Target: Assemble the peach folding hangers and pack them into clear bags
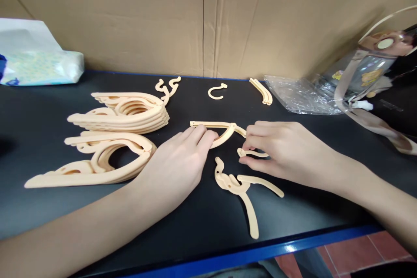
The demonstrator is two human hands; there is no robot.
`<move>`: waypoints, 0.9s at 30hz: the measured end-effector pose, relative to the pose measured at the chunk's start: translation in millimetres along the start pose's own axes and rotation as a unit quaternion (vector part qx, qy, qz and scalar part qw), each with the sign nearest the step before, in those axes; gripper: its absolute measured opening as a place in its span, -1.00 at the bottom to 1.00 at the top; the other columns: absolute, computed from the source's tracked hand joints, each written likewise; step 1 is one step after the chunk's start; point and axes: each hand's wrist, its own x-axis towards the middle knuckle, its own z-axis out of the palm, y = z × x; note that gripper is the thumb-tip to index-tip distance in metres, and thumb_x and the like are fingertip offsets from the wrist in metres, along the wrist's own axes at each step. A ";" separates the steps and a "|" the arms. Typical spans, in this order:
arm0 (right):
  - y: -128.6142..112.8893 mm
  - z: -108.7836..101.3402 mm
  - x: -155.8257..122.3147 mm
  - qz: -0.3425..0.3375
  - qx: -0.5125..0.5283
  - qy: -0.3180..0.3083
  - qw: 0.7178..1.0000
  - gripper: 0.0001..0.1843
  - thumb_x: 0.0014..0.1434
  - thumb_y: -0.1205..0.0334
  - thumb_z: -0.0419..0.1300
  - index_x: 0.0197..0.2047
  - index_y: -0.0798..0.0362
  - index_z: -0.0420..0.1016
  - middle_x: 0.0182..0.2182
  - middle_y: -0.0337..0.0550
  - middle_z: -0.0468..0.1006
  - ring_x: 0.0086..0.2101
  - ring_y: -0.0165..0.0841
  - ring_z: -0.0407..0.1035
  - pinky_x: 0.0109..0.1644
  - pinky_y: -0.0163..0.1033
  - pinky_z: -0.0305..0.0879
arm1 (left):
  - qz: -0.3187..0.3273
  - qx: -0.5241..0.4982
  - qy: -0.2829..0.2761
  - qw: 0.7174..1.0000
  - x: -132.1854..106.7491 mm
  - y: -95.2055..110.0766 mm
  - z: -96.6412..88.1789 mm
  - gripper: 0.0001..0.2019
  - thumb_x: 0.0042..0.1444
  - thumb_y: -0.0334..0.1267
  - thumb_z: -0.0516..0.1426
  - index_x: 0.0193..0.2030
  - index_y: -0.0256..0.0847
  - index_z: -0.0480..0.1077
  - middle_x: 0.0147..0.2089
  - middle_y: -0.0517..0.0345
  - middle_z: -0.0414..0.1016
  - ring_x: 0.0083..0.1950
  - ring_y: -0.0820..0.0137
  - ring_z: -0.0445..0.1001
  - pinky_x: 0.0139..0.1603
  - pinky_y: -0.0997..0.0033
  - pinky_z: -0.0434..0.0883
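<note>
Cream plastic folding hanger parts lie on the black table. In the middle, my left hand [185, 156] has its fingers closed on a hanger arm piece [228, 132], which rests low over the table. My right hand [280, 147] pinches a small curved piece [243, 152] between thumb and fingers; its far part is hidden under the hand. The right fingertips are also close to the right end of the arm piece; contact there is unclear. Just below both hands sits a partly joined hanger piece [233, 184] with two spread arms.
Left are two stacks of folded hangers, an upper stack [153, 117] and a lower stack [110, 178]. Behind lie small connector pieces [167, 91], a hook [215, 92], slim arms [262, 91] and a plastic bag [299, 95]. A tissue pack [42, 65] and a strapped bottle [368, 69] stand at the sides.
</note>
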 end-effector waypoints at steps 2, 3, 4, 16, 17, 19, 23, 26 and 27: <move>-0.6 -1.5 -0.8 0.010 0.007 0.009 1.000 -0.81 0.26 0.22 0.18 -0.38 0.07 0.51 -0.45 -0.19 0.50 -0.43 -0.36 0.39 -0.38 -0.24 0.17 | -0.026 -0.025 -0.005 0.999 -0.1 3.3 -3.1 -0.77 0.27 -0.51 -0.12 -0.17 -0.27 0.33 -0.33 0.10 0.46 -0.35 0.29 0.48 -0.41 0.37 0.33; -0.8 -3.0 -1.3 0.018 0.011 0.016 1.000 -0.83 0.24 0.23 0.18 -0.38 0.07 0.49 -0.44 -0.20 0.49 -0.44 -0.37 0.38 -0.39 -0.25 0.16 | -0.038 -0.037 -0.007 0.999 -0.1 4.9 -4.8 -0.80 0.30 -0.45 -0.11 -0.22 -0.24 0.31 -0.38 0.16 0.44 -0.42 0.33 0.45 -0.48 0.40 0.27; -1.2 -4.7 -1.9 0.026 0.015 0.022 0.999 -0.86 0.23 0.25 0.18 -0.37 0.06 0.48 -0.43 -0.21 0.49 -0.46 -0.39 0.36 -0.41 -0.26 0.15 | -0.047 -0.045 -0.008 0.998 -0.4 6.2 -6.6 -0.80 0.35 -0.37 -0.10 -0.27 -0.21 0.29 -0.44 0.21 0.41 -0.50 0.37 0.40 -0.54 0.42 0.20; -0.4 -8.7 -3.0 0.034 0.115 0.042 0.992 -0.89 0.32 0.24 0.06 -0.13 0.01 0.39 -0.25 -0.16 0.54 -0.46 -0.43 0.37 -0.43 -0.29 0.22 | -0.057 -0.184 -0.037 0.981 -5.5 2.3 -0.6 -0.91 0.37 -0.27 -0.09 -0.17 -0.11 0.18 -0.54 0.40 0.32 -0.62 0.46 0.30 -0.58 0.50 0.08; 0.6 -8.0 -2.0 0.035 0.139 0.043 0.989 -0.87 0.33 0.24 0.06 -0.11 0.01 0.41 -0.21 -0.14 0.54 -0.43 -0.42 0.39 -0.40 -0.29 0.26 | -0.065 -0.207 -0.049 0.975 -5.2 2.2 -1.1 -0.93 0.36 -0.28 -0.10 -0.13 -0.10 0.17 -0.55 0.42 0.31 -0.63 0.46 0.29 -0.57 0.51 0.08; 2.5 -6.6 -0.2 0.035 0.194 0.045 0.979 -0.85 0.35 0.23 0.06 -0.07 0.00 0.42 -0.17 -0.12 0.54 -0.37 -0.40 0.42 -0.32 -0.28 0.34 | -0.077 -0.241 -0.071 0.965 -4.7 3.3 -3.0 -0.92 0.34 -0.27 -0.11 -0.11 -0.08 0.16 -0.57 0.44 0.28 -0.65 0.46 0.27 -0.58 0.51 0.08; 4.8 -2.5 2.1 0.024 0.271 0.061 0.960 -0.83 0.36 0.22 0.08 -0.03 -0.02 0.43 -0.12 -0.12 0.53 -0.27 -0.39 0.45 -0.23 -0.28 0.43 | -0.091 -0.248 -0.094 0.960 -6.1 8.5 -5.8 -0.88 0.38 -0.17 -0.10 -0.19 -0.07 0.16 -0.63 0.47 0.14 -0.70 0.46 0.19 -0.61 0.49 0.00; 4.3 1.2 2.7 0.033 0.318 0.073 0.945 -0.81 0.35 0.23 0.13 0.01 -0.01 0.43 -0.08 -0.13 0.56 -0.22 -0.40 0.49 -0.17 -0.30 0.47 | -0.088 -0.250 -0.088 0.960 -7.3 11.3 -6.3 -0.84 0.40 -0.15 -0.09 -0.23 -0.07 0.16 -0.64 0.47 0.09 -0.71 0.45 0.17 -0.62 0.47 -0.05; 3.7 2.1 3.0 0.039 0.337 0.074 0.938 -0.80 0.34 0.23 0.15 0.02 0.00 0.43 -0.08 -0.14 0.58 -0.22 -0.40 0.51 -0.14 -0.30 0.48 | -0.086 -0.256 -0.086 0.959 -7.4 11.7 -6.5 -0.84 0.40 -0.16 -0.09 -0.23 -0.06 0.16 -0.64 0.48 0.08 -0.71 0.46 0.16 -0.62 0.47 -0.05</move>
